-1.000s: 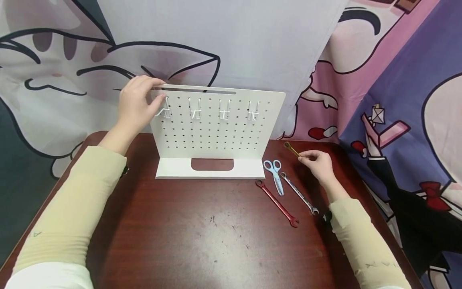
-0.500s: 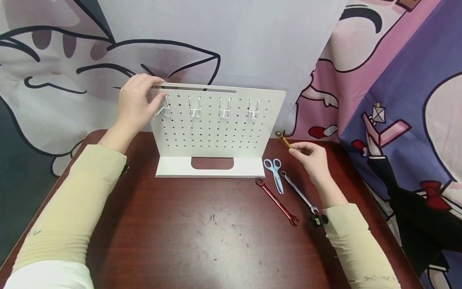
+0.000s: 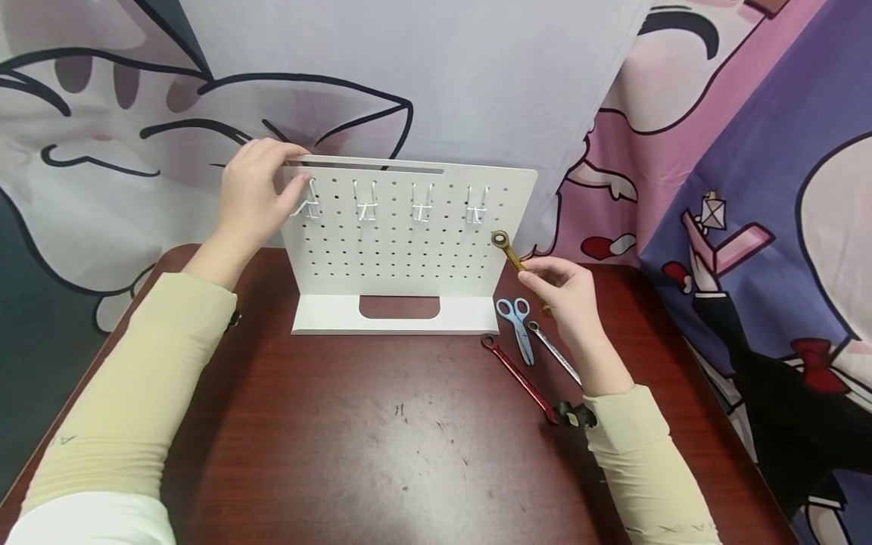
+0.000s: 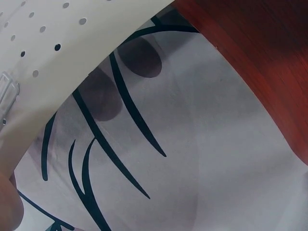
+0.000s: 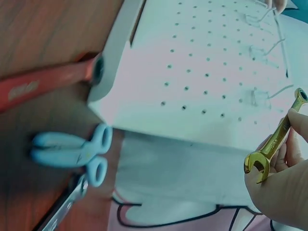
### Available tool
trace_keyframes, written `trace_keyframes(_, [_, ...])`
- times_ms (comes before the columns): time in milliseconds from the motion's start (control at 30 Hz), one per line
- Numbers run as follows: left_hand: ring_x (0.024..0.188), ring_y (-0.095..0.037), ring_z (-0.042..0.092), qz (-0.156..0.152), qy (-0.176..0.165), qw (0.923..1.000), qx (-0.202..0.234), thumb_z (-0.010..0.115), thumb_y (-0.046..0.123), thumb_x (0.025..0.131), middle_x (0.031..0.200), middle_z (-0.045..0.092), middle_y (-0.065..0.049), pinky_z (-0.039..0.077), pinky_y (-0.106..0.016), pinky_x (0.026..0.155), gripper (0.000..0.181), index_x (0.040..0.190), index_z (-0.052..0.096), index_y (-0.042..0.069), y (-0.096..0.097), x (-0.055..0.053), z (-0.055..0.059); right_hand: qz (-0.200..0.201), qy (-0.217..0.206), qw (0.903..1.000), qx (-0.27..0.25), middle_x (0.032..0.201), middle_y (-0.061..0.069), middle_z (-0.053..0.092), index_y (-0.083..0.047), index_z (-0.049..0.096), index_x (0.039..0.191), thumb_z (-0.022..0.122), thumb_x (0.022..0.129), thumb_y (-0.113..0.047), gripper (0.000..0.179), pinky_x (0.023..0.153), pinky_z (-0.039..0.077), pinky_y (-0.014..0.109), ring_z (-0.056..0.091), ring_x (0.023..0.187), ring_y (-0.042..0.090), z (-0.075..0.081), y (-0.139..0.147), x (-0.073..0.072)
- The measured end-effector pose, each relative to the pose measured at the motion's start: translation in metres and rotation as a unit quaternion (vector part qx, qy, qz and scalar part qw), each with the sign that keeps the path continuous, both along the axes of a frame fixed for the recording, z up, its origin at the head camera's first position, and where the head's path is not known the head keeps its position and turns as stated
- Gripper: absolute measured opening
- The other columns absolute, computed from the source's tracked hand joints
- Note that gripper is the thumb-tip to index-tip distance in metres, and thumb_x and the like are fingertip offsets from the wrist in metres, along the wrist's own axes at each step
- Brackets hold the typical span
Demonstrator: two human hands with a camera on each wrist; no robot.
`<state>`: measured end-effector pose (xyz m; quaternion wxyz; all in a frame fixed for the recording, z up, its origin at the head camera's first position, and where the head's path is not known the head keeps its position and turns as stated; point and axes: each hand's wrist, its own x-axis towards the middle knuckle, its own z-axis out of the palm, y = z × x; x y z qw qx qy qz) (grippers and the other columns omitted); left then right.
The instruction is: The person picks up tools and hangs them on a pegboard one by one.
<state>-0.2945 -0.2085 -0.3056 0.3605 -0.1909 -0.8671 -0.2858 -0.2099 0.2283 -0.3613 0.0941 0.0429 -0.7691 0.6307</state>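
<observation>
Your left arm (image 3: 129,393) stretches forward from the lower left, sleeve reaching nearly to the left wrist (image 3: 221,261), as your left hand (image 3: 250,189) grips with its fingers (image 3: 278,151) bent over the top and its thumb (image 3: 294,193) set below them. Opposite, your right arm (image 3: 647,454) reaches up and inward, the right wrist (image 3: 605,363) bare above the cuff, while your right hand (image 3: 562,295) pinches between thumb and curled fingers, lower than the left.

head view faces down; closer wrist views share the pegboard (image 3: 402,265).
</observation>
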Motion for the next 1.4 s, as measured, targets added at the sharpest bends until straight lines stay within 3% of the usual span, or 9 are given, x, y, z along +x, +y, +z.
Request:
trace_keyframes(267, [0.112,-0.041,0.064,-0.005,-0.002,0.9999,0.01,0.073,0.003,0.096,0.115,0.075,-0.021,0.049,-0.056,0.103,0.025,0.121,0.073,-0.002,-0.001,0.0,-0.001,0.0,-0.016,0.9999,-0.003,0.077,-0.012,0.071,-0.025,0.08,0.094,0.077,0.095,-0.006,0.019,0.05,0.047,0.02,0.054,0.062,0.009,0.006,-0.022,-0.006])
trace_keyframes(500, [0.111,-0.041,0.064,-0.005,0.0,0.9999,0.009,0.073,0.003,0.096,0.115,0.075,-0.022,0.049,-0.055,0.102,0.026,0.121,0.073,-0.002,-0.001,0.0,0.0,-0.006,-0.006,0.9998,-0.016,0.081,-0.015,0.073,-0.026,0.08,0.093,0.078,0.094,-0.007,0.019,0.06,0.049,0.019,0.059,0.075,0.006,0.0,-0.036,-0.017])
trace_keyframes(800, [0.11,-0.041,0.063,-0.006,-0.001,0.9999,0.01,0.073,0.003,0.096,0.114,0.075,-0.022,0.049,-0.054,0.101,0.025,0.121,0.073,-0.002,-0.001,-0.002,0.0,-0.003,-0.04,0.9934,-0.108,0.086,-0.011,0.073,-0.027,0.08,0.089,0.075,0.095,-0.002,0.026,0.063,0.056,0.018,0.064,0.077,0.006,-0.012,-0.048,-0.03])
trace_keyframes(900, [0.11,-0.041,0.063,-0.004,-0.002,0.9999,0.011,0.073,0.004,0.096,0.114,0.075,-0.022,0.049,-0.054,0.101,0.025,0.121,0.073,-0.001,-0.001,-0.002,0.0,-0.012,-0.049,0.9914,-0.12,0.087,-0.013,0.074,-0.029,0.08,0.086,0.075,0.095,-0.001,0.03,0.069,0.054,0.015,0.063,0.082,0.002,-0.016,-0.051,-0.034])
trace_keyframes(1133, [0.11,-0.041,0.063,-0.007,-0.005,0.9999,0.013,0.073,0.003,0.096,0.114,0.074,-0.022,0.048,-0.054,0.101,0.026,0.122,0.073,-0.001,-0.001,-0.002,-0.001,-0.033,-0.053,0.9888,-0.136,0.078,-0.016,0.073,-0.03,0.08,0.083,0.074,0.095,0.0,0.033,0.051,0.036,0.016,0.054,0.067,0.001,-0.023,-0.059,-0.04])
trace_keyframes(1267, [0.11,-0.041,0.063,-0.007,-0.006,0.9999,0.014,0.073,0.004,0.096,0.114,0.074,-0.022,0.048,-0.054,0.102,0.026,0.122,0.073,-0.001,-0.001,-0.002,-0.001,-0.046,-0.049,0.9866,-0.149,0.081,-0.014,0.074,-0.028,0.08,0.083,0.075,0.095,0.0,0.03,0.059,0.043,0.018,0.058,0.074,0.003,-0.025,-0.064,-0.045])
trace_keyframes(1400, [0.11,-0.04,0.063,-0.006,-0.007,0.9999,0.013,0.073,0.004,0.096,0.114,0.075,-0.022,0.048,-0.054,0.101,0.026,0.122,0.073,-0.001,-0.001,-0.001,-0.002,-0.06,-0.047,0.9825,-0.17,0.082,-0.013,0.075,-0.026,0.079,0.082,0.074,0.094,0.002,0.031,0.075,0.051,0.02,0.064,0.082,0.004,-0.027,-0.071,-0.049])
